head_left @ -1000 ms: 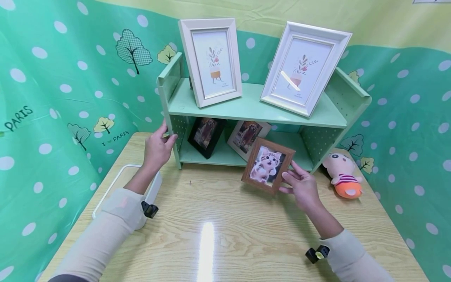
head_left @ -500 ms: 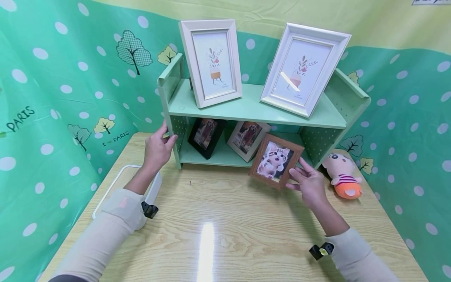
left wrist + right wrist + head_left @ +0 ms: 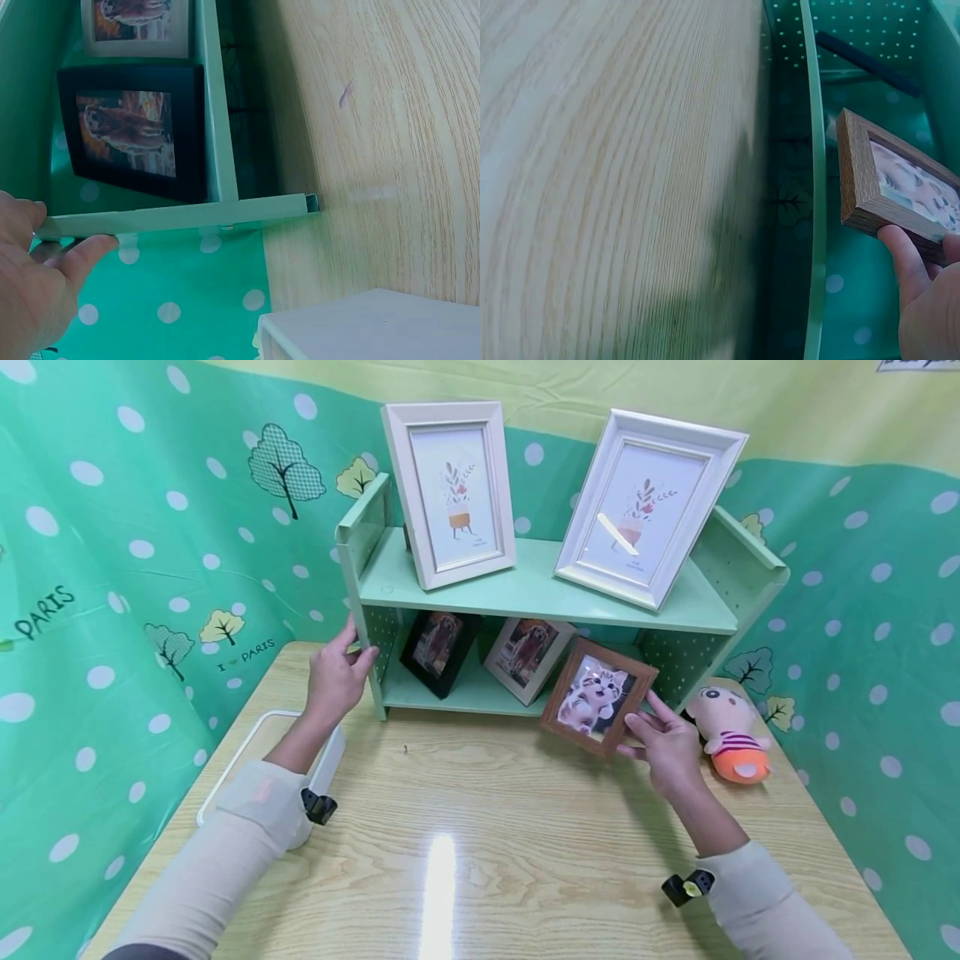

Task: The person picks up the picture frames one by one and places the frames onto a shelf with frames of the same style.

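In the head view my right hand [image 3: 667, 747] pinches a brown wooden picture frame [image 3: 567, 732] with a kitten photo by its right edge. It tilts before the lower tier's right part. In the right wrist view thumb and fingers grip the frame's [image 3: 859, 169] near corner. My left hand [image 3: 339, 681] rests at the left side panel of the green two-tier shelf [image 3: 540, 578], its thumb and finger spread apart against the panel. On the lower tier lean a black picture frame [image 3: 426, 679] and a beige picture frame [image 3: 501, 675], the beige one partly behind the brown one.
Two white picture frames [image 3: 422, 527] [image 3: 572, 556] stand on the top tier. A plush doll [image 3: 738, 752] lies right of the shelf. At the left sits a white bin [image 3: 324, 777], partly behind my forearm. The wooden table [image 3: 495, 827] spreads in front.
My right hand has carried the brown picture frame rightward and slightly upward, toward the shelf's right side. It overlaps the beige frame less now. My left hand has stayed put.
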`<action>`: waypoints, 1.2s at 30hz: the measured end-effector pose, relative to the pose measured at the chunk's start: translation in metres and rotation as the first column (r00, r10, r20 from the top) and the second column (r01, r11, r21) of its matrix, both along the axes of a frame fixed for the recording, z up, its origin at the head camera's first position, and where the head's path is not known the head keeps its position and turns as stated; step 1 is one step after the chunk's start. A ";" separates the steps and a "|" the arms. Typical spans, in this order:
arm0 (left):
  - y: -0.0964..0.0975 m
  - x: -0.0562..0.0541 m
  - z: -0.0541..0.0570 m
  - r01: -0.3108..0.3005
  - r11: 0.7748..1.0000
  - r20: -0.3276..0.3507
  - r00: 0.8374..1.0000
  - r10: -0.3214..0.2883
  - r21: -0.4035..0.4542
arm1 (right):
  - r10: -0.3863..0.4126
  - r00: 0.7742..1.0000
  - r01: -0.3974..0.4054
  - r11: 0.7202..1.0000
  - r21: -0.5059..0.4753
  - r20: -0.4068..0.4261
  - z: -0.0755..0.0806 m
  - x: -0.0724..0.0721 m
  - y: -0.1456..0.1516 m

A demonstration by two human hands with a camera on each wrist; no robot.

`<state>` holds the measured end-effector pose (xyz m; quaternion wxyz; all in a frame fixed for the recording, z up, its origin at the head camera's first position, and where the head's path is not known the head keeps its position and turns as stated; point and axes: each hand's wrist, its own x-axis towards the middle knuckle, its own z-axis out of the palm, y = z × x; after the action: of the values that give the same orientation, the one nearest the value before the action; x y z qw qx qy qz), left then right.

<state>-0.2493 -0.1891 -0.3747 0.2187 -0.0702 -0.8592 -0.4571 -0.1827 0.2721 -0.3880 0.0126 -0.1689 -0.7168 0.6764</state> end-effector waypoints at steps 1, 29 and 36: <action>0.000 0.000 0.000 -0.001 1.000 0.000 1.000 0.001 0.000 | -0.001 1.000 0.001 1.000 -0.001 0.000 0.000 -0.001 0.001; 0.000 0.000 0.001 -0.001 1.000 0.016 1.000 0.001 0.012 | -0.054 0.998 0.052 0.998 -0.044 -0.042 -0.003 -0.020 0.012; 0.001 0.001 0.002 0.001 1.000 0.016 1.000 -0.002 0.014 | -0.060 0.996 0.054 0.995 -0.088 -0.068 0.000 -0.026 0.011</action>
<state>-0.2487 -0.1882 -0.3726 0.2120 -0.0657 -0.8577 -0.4638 -0.2089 0.2830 -0.3875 0.0499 -0.1656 -0.6809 0.7117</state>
